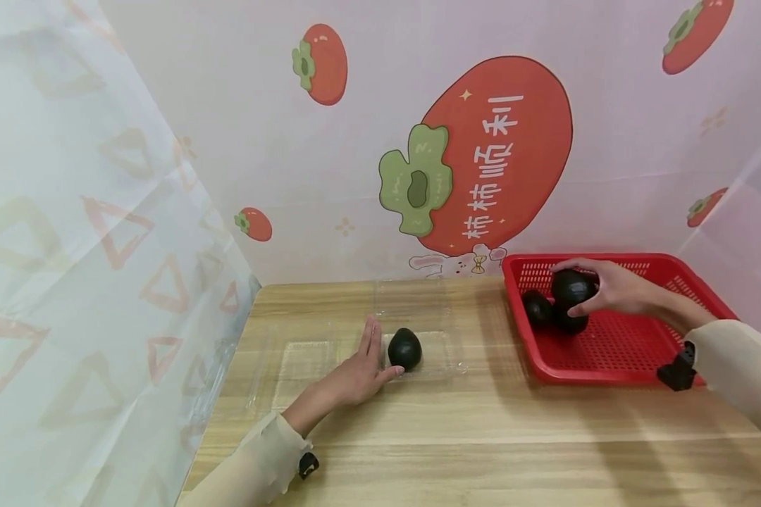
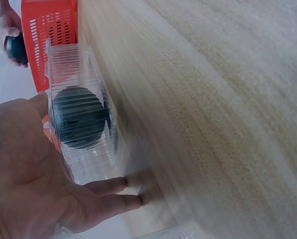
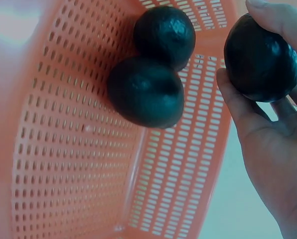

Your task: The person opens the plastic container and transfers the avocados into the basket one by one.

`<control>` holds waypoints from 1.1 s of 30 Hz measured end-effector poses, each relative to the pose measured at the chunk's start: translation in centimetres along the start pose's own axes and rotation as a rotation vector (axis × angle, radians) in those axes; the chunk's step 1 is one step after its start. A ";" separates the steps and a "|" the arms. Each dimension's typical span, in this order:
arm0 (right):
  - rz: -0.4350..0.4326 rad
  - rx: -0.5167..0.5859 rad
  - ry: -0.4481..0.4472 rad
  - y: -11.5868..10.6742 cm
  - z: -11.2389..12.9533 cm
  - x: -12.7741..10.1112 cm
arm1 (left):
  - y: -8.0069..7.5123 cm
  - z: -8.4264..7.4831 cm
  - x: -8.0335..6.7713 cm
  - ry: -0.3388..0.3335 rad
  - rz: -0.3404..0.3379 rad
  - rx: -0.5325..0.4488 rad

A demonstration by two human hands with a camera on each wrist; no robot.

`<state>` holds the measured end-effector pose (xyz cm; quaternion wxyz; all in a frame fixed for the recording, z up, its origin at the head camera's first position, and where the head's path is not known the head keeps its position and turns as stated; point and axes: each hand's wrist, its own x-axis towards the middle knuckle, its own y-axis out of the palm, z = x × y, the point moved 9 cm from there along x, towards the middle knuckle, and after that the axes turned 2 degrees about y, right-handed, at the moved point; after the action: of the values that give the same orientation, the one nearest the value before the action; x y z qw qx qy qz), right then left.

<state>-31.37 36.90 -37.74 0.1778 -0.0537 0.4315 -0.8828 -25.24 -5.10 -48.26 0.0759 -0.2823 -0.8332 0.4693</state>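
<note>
A dark avocado (image 1: 573, 287) is held by my right hand (image 1: 623, 287) above the red basket; the right wrist view shows fingers and thumb around this avocado (image 3: 262, 59). Two more avocados (image 3: 146, 92) lie against each other inside the basket. My left hand (image 1: 354, 377) has its fingers extended along the left side of a clear plastic container (image 1: 440, 345), its thumb at the rim. Inside that container sits one avocado (image 1: 405, 350), seen through the ribbed wall in the left wrist view (image 2: 79, 118).
The red basket (image 1: 615, 377) with slotted walls stands at the right of the wooden table (image 1: 482, 451). Another clear container (image 1: 304, 362) is left of my left hand, and more clear plastic (image 1: 412, 297) lies behind. A printed cloth (image 1: 355, 162) hangs at the back.
</note>
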 end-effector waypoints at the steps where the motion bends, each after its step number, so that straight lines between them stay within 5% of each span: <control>1: 0.002 0.007 0.000 -0.1 -0.1 0.0 | 0.0 0.0 0.0 -0.002 0.001 -0.001; 33: -0.006 -0.107 0.053 -2.0 -5.7 0.0 | -0.1 -0.1 -0.1 0.013 -0.009 -0.016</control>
<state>-33.32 42.30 -39.73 0.1606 -0.0408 0.4826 -0.8600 -25.12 -5.14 -48.14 0.0811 -0.2824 -0.8377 0.4604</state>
